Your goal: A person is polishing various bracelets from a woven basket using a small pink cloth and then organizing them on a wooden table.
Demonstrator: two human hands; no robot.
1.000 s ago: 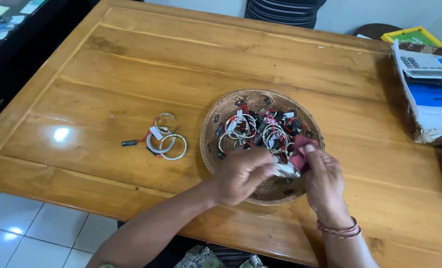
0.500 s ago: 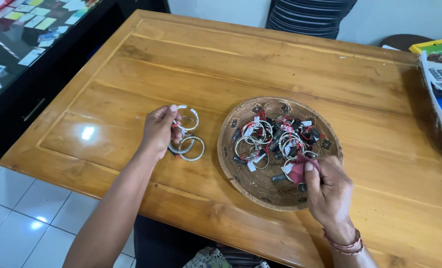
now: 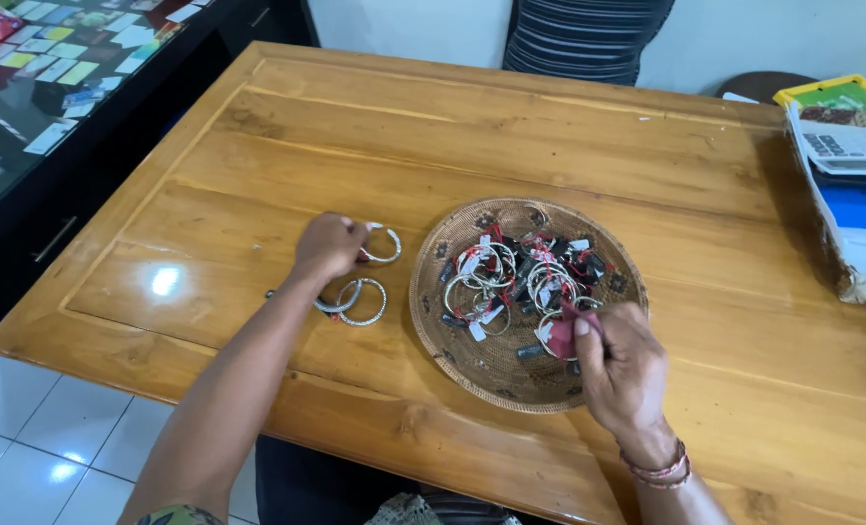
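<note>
Head view: the left hand (image 3: 329,247), left of centre in the frame, is curled loosely over a silver bangle (image 3: 382,245) lying flat on the wooden table (image 3: 569,146). Its fingers cover the ring's left edge, so whether they pinch it or only rest on it cannot be told. Two more silver bangles (image 3: 355,299) lie flat just below the hand, overlapping each other. Being rings, they have no clear long axis; a small dark tag trails off to their left.

Lower right of centre, the right hand (image 3: 622,367) pinches a small red tag (image 3: 562,337) between thumb and fingertips, over the near rim of the round woven basket (image 3: 442,248). The basket holds a tangle of tagged bangles (image 3: 511,282); single pieces are hard to separate. A calculator (image 3: 846,146) sits at the upper right, on a stack cut off by the frame edge.
</note>
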